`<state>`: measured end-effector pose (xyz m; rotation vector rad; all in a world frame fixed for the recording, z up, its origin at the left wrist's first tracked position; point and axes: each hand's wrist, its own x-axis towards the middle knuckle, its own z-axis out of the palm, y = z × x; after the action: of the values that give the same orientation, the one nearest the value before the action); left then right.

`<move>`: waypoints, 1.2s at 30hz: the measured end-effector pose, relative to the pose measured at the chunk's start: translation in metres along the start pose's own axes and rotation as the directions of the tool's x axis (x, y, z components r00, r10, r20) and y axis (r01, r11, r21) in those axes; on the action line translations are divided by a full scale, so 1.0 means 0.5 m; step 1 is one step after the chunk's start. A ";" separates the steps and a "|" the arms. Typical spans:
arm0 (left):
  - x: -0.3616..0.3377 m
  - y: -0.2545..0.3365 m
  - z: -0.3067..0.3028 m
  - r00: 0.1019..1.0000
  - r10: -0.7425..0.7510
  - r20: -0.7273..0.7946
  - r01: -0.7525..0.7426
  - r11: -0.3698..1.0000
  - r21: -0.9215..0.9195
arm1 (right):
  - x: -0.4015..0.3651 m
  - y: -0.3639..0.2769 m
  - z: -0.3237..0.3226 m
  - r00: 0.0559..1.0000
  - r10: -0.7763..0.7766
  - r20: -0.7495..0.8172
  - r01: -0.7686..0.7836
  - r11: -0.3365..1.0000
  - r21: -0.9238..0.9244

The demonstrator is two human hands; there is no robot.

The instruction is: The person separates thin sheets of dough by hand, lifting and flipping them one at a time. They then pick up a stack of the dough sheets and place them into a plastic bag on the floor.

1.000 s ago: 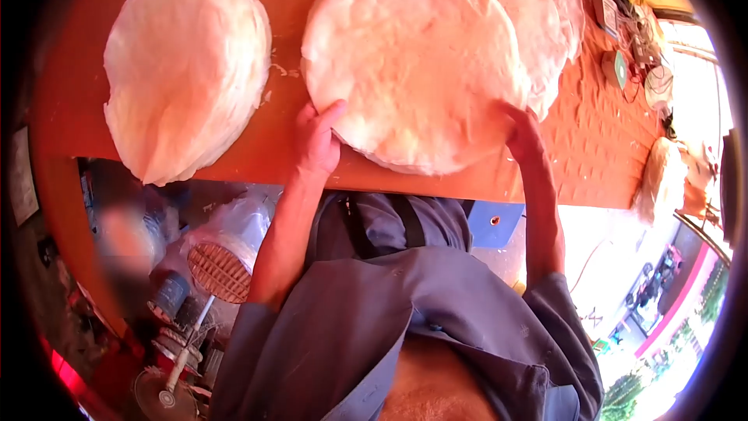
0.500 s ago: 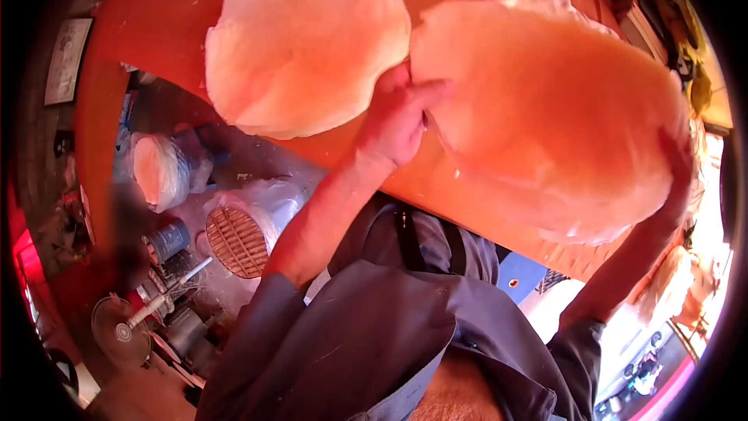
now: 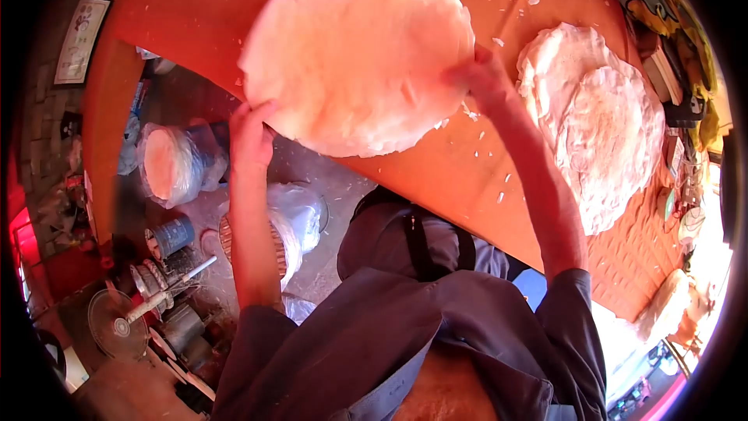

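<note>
A large, thin, round flatbread (image 3: 351, 54) with a pale, ragged rim spans the upper middle of the head view. My left hand (image 3: 251, 136) is closed on its lower left edge, with the thumb on top. At its right edge my right hand (image 3: 481, 82) grips the rim, slightly blurred. Whether the bread rests on another one beneath is hidden. To the right, other wrinkled flatbreads (image 3: 600, 132) lie overlapping on the orange table cover (image 3: 467, 187).
White crumbs (image 3: 500, 196) dot the cover. Items and yellow cloth (image 3: 705, 93) line the right side. Below left, on the floor, stand a plastic-wrapped stack (image 3: 164, 164), a blue can (image 3: 171, 235), a slatted round basket (image 3: 284, 245) partly behind my forearm, and a fan-like disc (image 3: 117, 323).
Both hands have moved left with the flatbread, which now covers the place of the left-hand one. My right hand has left the far right edge, where wrinkled flatbreads are now exposed.
</note>
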<state>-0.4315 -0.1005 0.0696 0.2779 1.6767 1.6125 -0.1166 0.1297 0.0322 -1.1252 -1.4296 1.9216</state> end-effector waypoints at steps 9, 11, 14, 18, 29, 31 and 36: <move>0.098 -0.034 -0.090 0.987 0.018 -0.159 -0.039 0.991 -0.129 | 0.010 -0.048 -0.007 0.878 -0.226 -0.422 0.039 0.912 -0.408; 0.140 -0.073 -0.091 0.994 0.045 0.100 0.005 0.896 -0.443 | 0.057 0.014 0.008 0.922 -0.170 -0.347 0.076 0.960 -0.268; 0.095 -0.052 0.037 0.995 0.078 0.068 -0.048 0.933 -0.356 | 0.071 0.041 0.013 0.923 -0.162 -0.348 0.124 0.984 -0.130; 0.102 -0.062 0.017 0.989 0.124 0.085 -0.083 0.921 -0.381 | 0.082 0.046 0.005 0.911 -0.019 -0.413 0.014 1.000 -0.016; 0.086 -0.087 0.029 0.964 0.256 -0.066 -0.263 0.953 -0.148 | 0.135 0.152 0.029 0.803 -0.334 -0.494 0.134 0.908 -0.397; 0.113 -0.137 0.002 0.918 0.389 0.080 -0.395 0.869 0.297 | 0.145 0.171 0.008 0.817 -0.339 -0.466 0.051 0.848 -0.527; 0.126 -0.157 -0.011 0.910 0.389 0.145 -0.392 0.688 0.611 | 0.069 0.076 0.046 0.767 -0.250 -0.591 0.204 0.968 -0.144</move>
<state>-0.4501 -0.0777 -0.0270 1.0451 2.2322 1.2533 -0.1511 0.1318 -0.0121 -1.3676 -1.1983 1.1807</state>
